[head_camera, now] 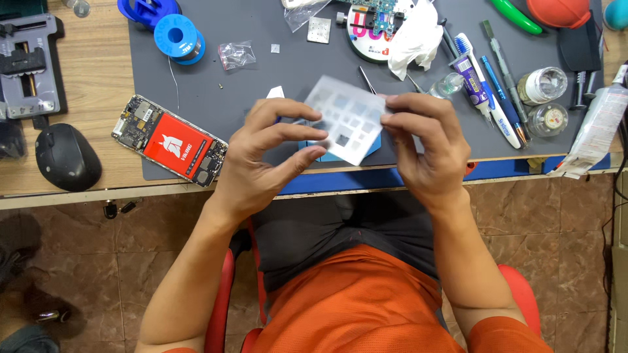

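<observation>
We are pinching a thin square silvery metal stencil sheet (pixel 347 127) between our hands, left hand (pixel 265 160) on its left edge, right hand (pixel 425 150) on its right, above the near edge of the dark grey mat (pixel 261 85) on the wooden worktop (pixel 91 98). Open mat is lying just left of us, beside the opened phone with red battery (pixel 170 142). Two small clear lidded jars (pixel 541 85) are standing well right, contents unclear.
</observation>
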